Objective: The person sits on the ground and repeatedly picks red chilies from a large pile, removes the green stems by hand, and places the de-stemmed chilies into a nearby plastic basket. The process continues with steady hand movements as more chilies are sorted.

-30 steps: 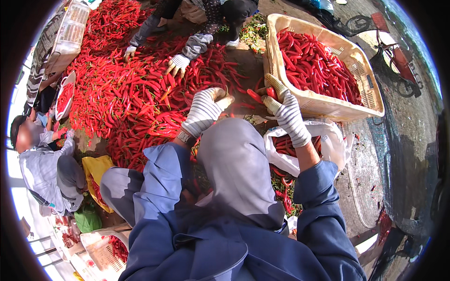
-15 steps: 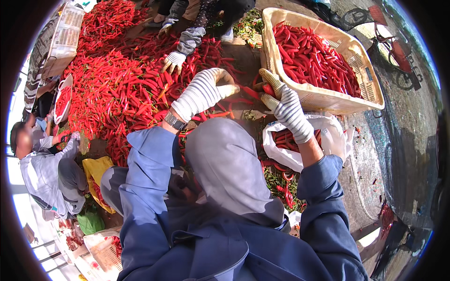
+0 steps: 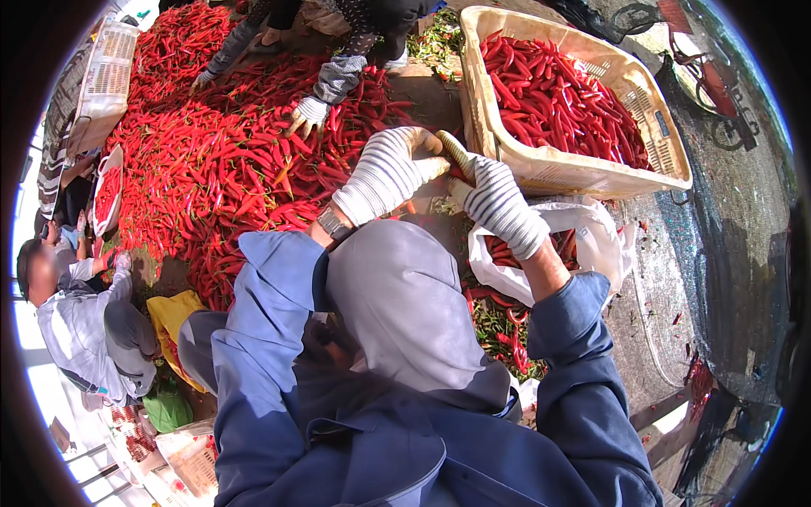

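Note:
Both of my hands, in striped knit gloves, meet above my grey-clad knee (image 3: 393, 279). My left hand (image 3: 384, 173) pinches the end of a red chili (image 3: 454, 174), which is largely hidden by the fingers. My right hand (image 3: 498, 203) is closed on the same chili from the right, its fingers partly raised. Just right of them stands a cream plastic crate (image 3: 574, 177) full of red chilies (image 3: 562, 101). Under my right wrist lies a white bag (image 3: 604, 245) with chilies inside. A broad pile of red chilies with green stems (image 3: 228, 160) spreads to my left.
A co-worker's gloved hand (image 3: 308, 114) reaches into the pile from the top. Another person (image 3: 93, 329) crouches at the left beside a yellow bag (image 3: 173, 317). Crates (image 3: 106, 68) stand at the left edge. Dark netting (image 3: 718, 270) lies on the ground at the right.
My hands have drawn closer together, with the right one turning leftward and covering more of the chili. The co-worker's far hand at the top has shifted over the pile.

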A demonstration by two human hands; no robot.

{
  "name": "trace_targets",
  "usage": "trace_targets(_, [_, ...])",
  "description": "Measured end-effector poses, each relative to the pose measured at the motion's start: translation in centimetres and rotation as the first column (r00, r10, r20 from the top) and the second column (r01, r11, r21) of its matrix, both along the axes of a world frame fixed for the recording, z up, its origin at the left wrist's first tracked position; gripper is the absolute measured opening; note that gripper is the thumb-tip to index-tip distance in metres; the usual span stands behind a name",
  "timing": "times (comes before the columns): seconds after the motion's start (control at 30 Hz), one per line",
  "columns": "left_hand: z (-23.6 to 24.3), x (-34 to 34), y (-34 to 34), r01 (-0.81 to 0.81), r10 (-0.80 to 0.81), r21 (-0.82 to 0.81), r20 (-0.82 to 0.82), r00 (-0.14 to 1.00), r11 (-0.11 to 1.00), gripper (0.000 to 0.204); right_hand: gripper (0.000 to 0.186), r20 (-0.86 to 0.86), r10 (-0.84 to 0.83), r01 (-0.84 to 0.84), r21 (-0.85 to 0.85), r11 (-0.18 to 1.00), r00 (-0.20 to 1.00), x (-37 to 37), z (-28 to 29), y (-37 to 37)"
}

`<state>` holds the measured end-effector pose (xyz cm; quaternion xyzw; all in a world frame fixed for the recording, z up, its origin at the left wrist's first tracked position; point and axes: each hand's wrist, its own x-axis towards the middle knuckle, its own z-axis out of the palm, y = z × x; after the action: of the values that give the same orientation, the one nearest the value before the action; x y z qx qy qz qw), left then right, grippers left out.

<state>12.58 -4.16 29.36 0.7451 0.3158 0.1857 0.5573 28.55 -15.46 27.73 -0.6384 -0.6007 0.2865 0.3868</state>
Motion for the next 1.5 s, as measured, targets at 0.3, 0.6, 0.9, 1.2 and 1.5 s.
trace_targets(0.3, [-2.0,0.8,-0.4,0.347,-0.299,0.253,-0.209,0.931,0.903,0.026,0.059,0.009,-0.093,0.093,-0.15,0.984,0.996,1.3,0.0,0.2])
trace_targets(0.6, [-4.2,1.0,-0.1,-0.017,0.015,0.053,0.053,0.998,0.998,0.024,0.059,-0.082,-0.007,0.007,-0.004,1.0,0.997,3.3,-2.1,1.1])
trace_targets(0.9, [-7.6,1.7,1.0,-0.048,0.044,0.059,0.068,0.997,0.997,0.042,0.05,0.13,-0.003,0.013,-0.081,0.997,0.991,1.2,-3.2,2.6])
trace_targets(1.2, [-6.4,1.9,2.0,-0.027,0.051,-0.234,0.099,0.994,0.972,0.025,0.066,0.06,0.048,-0.039,-0.133,0.99,0.997,1.5,-1.8,2.9])
trace_targets(1.5, [-6.2,1.6,2.4,0.073,-0.074,-0.039,-0.013,0.997,0.997,0.015,0.065,0.098,0.13,-0.095,-0.301,0.949,0.987,2.0,-1.3,2.6])
